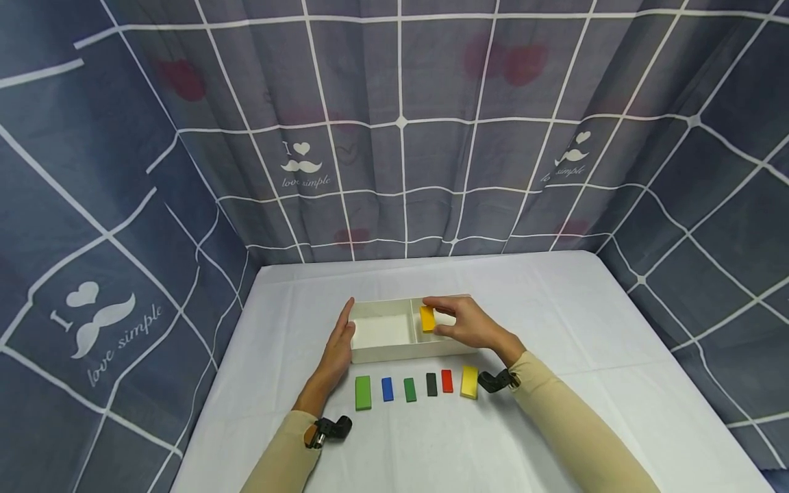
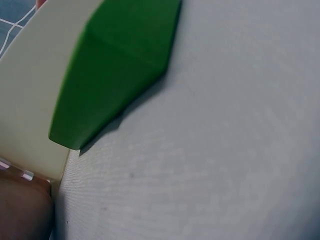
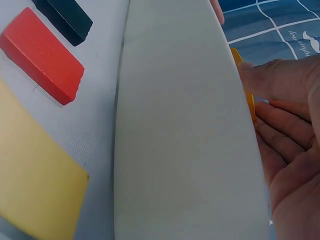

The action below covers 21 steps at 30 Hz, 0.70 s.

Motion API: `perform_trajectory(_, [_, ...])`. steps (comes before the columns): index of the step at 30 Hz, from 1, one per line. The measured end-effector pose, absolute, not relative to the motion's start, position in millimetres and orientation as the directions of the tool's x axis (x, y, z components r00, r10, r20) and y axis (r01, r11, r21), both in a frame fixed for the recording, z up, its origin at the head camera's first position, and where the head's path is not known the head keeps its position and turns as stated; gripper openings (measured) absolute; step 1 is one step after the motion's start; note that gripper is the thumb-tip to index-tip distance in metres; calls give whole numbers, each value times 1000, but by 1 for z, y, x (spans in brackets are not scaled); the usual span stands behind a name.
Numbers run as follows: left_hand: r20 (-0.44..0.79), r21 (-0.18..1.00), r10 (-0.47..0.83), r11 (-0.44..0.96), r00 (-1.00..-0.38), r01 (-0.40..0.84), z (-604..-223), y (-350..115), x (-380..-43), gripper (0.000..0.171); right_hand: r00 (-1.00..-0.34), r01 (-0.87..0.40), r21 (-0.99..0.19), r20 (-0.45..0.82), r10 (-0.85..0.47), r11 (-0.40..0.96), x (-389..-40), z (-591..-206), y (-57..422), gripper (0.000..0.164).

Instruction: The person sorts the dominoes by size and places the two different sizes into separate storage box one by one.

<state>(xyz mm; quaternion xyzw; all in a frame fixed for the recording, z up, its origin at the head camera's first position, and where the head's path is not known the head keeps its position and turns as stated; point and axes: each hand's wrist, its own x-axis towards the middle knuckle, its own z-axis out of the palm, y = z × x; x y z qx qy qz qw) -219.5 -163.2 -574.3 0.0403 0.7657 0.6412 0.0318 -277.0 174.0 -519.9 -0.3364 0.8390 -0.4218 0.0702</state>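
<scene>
A white divided box (image 1: 382,352) lies on the table, with a larger left compartment and a smaller right one. Between thumb and fingers, my right hand (image 1: 471,325) pinches an orange-yellow block (image 1: 427,319) at the right compartment, close to the divider. In the right wrist view the box wall hides most of that block. My left hand (image 1: 335,346) rests along the box's left end, its fingers extended. A light green block (image 1: 363,392) lies just in front of the box near the left wrist, and shows large in the left wrist view.
In a row before the box lie a blue block (image 1: 387,389), a dark green block (image 1: 409,389), a black block (image 1: 431,384), a red block (image 1: 446,381) and a larger yellow block (image 1: 469,382) beside the right wrist. Grey checked curtains (image 1: 370,157) surround the white-covered table (image 1: 555,308).
</scene>
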Motion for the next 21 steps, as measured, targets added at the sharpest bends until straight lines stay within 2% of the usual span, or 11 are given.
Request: perform_trajectory(21, [-4,988,112,153,-994,13,-574,-164,-221,57,-767,-470,-751,87,-635,464,-287,-530,159,69])
